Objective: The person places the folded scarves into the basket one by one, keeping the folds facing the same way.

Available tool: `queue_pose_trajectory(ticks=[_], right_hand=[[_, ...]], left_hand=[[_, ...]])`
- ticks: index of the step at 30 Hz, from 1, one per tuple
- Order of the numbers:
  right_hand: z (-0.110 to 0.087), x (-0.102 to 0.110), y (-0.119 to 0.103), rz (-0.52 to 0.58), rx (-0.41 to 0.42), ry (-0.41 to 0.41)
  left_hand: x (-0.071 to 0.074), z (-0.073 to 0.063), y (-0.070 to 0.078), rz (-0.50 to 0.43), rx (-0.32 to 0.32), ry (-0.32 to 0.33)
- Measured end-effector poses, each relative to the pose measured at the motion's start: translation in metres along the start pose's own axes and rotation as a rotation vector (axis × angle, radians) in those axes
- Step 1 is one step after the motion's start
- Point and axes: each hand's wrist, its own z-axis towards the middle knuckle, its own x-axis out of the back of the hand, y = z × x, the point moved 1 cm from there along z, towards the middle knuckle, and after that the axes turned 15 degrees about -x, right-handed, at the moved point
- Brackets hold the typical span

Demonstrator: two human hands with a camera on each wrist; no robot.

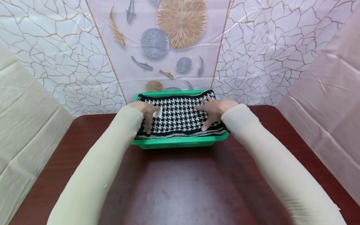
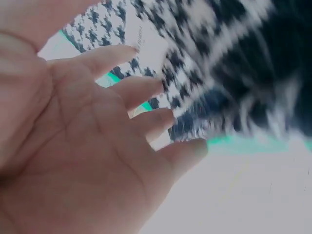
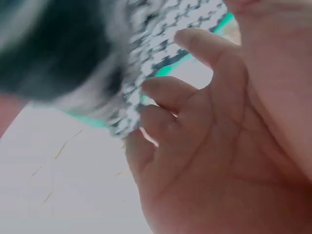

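Note:
A folded black-and-white houndstooth cloth [image 1: 180, 115] with black edges and a white label [image 1: 158, 112] lies in a green plastic basket [image 1: 177, 144]. At the cloth's left end is my left hand [image 1: 147, 114], thumb pointing toward the front edge and fingers spread over the fabric. My right hand [image 1: 212, 111] lies over the right end, its fingers spread too. In the left wrist view, the palm [image 2: 87, 136] faces the camera and loosely bent fingertips meet the cloth. The right wrist view likewise has the palm [image 3: 219, 136] in sight, with fingertips at the cloth's edge.
The basket stands at the back of a dark red-brown table [image 1: 174, 184], close to a patterned wall covering [image 1: 182, 62]. Beige fabric panels [image 1: 323, 103] border the table at both sides.

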Motion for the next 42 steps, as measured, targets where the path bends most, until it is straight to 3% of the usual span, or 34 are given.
queue_pose_trajectory(ticks=[2,6,10,16,25,30,33,36,42], right_hand=[[0.002,-0.003,0.004,-0.028,-0.008,0.008],[0.006,-0.012,0.011,-0.076,-0.015,0.004],[0.009,-0.016,0.010,-0.081,-0.017,0.001],[0.007,-0.018,0.007,-0.101,-0.026,0.025],[0.004,-0.023,0.001,-0.134,-0.061,0.051],[0.010,-0.028,-0.001,-0.117,-0.061,0.046],[0.012,-0.033,0.000,-0.093,-0.048,0.039],[0.008,-0.032,0.001,-0.074,-0.035,0.029],[-0.021,-0.018,-0.009,-0.019,0.032,-0.031]], left_hand=[[-0.002,-0.004,-0.001,-0.034,0.032,0.011],[-0.010,-0.009,-0.006,-0.058,0.037,0.056],[-0.017,-0.011,-0.014,0.003,0.022,0.071],[-0.018,-0.010,-0.021,0.080,0.010,0.039],[-0.021,-0.003,-0.019,0.089,0.016,0.052],[-0.029,-0.002,-0.020,0.091,-0.012,0.008],[-0.034,-0.004,-0.018,0.087,-0.058,-0.002],[-0.037,-0.010,-0.010,0.059,-0.088,0.033],[-0.046,-0.027,0.015,0.027,-0.138,0.091]])
